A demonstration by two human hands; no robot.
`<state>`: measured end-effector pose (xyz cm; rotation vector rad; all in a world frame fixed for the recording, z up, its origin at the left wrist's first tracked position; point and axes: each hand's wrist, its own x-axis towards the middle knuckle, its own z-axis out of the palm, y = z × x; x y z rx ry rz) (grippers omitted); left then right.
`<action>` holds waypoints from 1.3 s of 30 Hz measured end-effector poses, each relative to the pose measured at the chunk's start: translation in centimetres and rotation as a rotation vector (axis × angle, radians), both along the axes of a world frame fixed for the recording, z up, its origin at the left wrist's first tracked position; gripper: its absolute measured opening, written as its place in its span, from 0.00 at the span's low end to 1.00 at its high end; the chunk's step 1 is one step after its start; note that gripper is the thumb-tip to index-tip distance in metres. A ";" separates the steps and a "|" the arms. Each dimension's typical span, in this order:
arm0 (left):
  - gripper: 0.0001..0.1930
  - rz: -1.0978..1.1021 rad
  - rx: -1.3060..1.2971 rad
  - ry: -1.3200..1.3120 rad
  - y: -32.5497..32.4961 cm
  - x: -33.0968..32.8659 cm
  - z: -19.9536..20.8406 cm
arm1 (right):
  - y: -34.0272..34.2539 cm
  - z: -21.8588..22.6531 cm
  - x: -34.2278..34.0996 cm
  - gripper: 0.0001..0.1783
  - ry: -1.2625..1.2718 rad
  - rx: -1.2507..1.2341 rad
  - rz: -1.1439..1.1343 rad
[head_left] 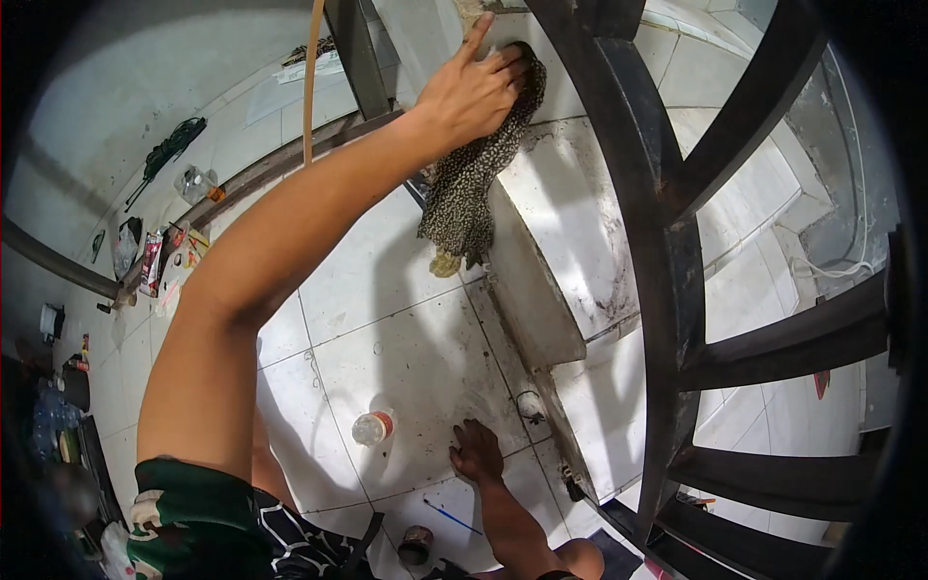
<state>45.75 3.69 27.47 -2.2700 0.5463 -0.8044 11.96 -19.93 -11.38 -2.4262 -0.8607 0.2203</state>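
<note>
My left hand (pixel 474 92) is stretched far forward, its fingers curled on a dark cloth with pale spots (pixel 469 188); one finger points upward. The cloth hangs down over the end of a white tiled step (pixel 570 227), and a yellowish bit shows at its lower end. My right hand (pixel 476 451) rests on the white floor tiles (pixel 387 367) with its fingers spread and nothing in it. A clear plastic bottle (pixel 369 428) is to its left. Nearer to me are a thin blue brush (pixel 452 516) and a small dark-sided jar (pixel 416 544).
A black metal railing (pixel 633 126) curves down the right side, with bars branching off it and tiled steps behind. A thin brown strip (pixel 312 87) stands upright at the far left. Another clear bottle (pixel 196 184), a dark cord bundle (pixel 171 147) and small packets lie along the left.
</note>
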 end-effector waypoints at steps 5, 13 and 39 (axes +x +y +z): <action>0.16 -0.078 -0.023 -0.122 1.8 0.0 -1.6 | -0.9 0.5 0.7 0.26 -0.048 -0.026 -0.016; 0.19 -0.009 0.020 -0.028 2.3 -1.1 -3.9 | -0.2 0.3 -0.1 0.27 -0.039 0.025 -0.021; 0.14 -0.101 0.028 -0.150 0.6 1.1 1.6 | 0.1 -0.3 -0.1 0.25 0.035 -0.068 -0.021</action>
